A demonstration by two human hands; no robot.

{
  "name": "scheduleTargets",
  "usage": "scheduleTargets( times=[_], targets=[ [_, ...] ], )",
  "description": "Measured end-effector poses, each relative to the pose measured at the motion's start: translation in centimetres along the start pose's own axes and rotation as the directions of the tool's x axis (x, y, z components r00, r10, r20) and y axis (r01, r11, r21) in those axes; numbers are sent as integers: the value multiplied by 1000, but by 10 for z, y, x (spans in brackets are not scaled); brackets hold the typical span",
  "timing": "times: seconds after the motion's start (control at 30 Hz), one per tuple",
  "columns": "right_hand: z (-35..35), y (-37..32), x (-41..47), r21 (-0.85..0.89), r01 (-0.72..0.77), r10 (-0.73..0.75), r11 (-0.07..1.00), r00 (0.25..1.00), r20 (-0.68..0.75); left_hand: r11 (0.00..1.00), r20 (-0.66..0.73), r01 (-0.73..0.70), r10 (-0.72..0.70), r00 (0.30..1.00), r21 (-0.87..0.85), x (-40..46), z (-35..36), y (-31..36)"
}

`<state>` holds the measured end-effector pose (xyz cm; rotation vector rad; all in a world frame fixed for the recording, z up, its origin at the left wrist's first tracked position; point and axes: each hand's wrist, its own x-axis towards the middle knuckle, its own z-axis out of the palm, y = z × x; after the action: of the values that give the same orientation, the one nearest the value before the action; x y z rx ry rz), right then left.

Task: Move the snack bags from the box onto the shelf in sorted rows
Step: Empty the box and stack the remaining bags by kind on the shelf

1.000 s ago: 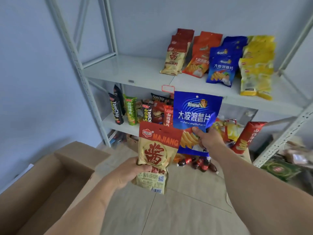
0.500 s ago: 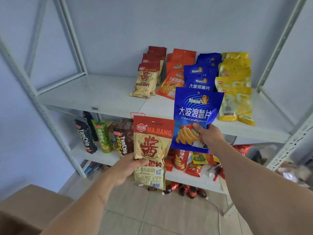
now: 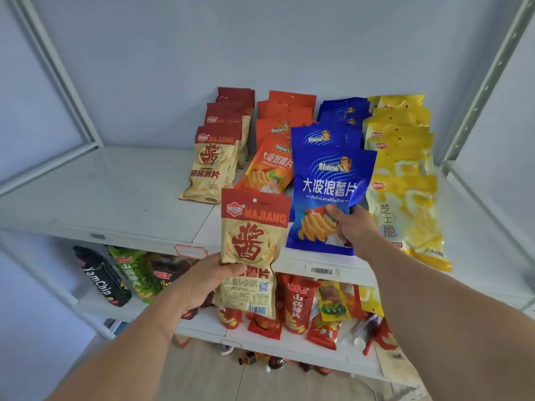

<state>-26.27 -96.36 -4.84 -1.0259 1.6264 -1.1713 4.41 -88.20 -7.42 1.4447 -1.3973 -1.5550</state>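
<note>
While both arms reached up from the bottom of the frame, each hand held one snack bag in front of the white shelf (image 3: 121, 195). The left hand (image 3: 202, 280), low and a little left of the middle, had its fingers and thumb wrapped round the lower part of a tan bag with a red top (image 3: 254, 244) that said MAJIANG. That bag stood upright in the air, in front of the shelf's front edge, and it hid part of the lower shelf (image 3: 110, 308) behind it. The right hand (image 3: 354, 230), just right of the middle, pinched the lower right part of a blue bag (image 3: 327, 186) between thumb and fingers. The blue bag was upright too, and it was held over the front end of the blue row (image 3: 341, 114); I could not tell if it touched the shelf. Four rows of bags lay on the shelf, running back toward the wall. From left to right they were a row of tan and red bags (image 3: 214, 157), an orange row (image 3: 278, 131), the blue row and a yellow row (image 3: 405, 175). The yellow row came closest to the front edge. On the lower shelf stood a black bag (image 3: 101, 280) and a green bag (image 3: 134, 273) at the lower left of the frame, with a heap of mixed red and yellow snacks (image 3: 318, 311) to the right. Some small bottles (image 3: 275, 363) lay on the floor under it.
</note>
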Motion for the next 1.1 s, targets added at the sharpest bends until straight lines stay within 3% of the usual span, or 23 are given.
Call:
scheduleTargets(
  times=[0.23,0.83,0.9,0.97,1.03,1.1],
  targets=[
    [15,12,48,-54,-7,7,999,1000,4,998,8,14,-13,1000,-61,40,4,4],
    [36,-1,39,-320,-80,-19,944,955,-296,996,-2,12,-12,1000,-83,46,-21,10],
    [38,-2,27,-528,-54,-117,847,951,-285,997,-2,8,-8,1000,-82,42,-22,11],
    [41,-3,12,-776,59,-317,627,930,-185,997,-1,-3,3,1000,-71,39,-25,12],
    [47,-7,-3,-903,222,-440,367,897,42,998,-10,-14,14,1000,-63,35,-31,12],
    [57,-9,-18,-927,347,-406,144,875,265,998,-37,-19,17,999,-66,32,-39,10]
  ],
)
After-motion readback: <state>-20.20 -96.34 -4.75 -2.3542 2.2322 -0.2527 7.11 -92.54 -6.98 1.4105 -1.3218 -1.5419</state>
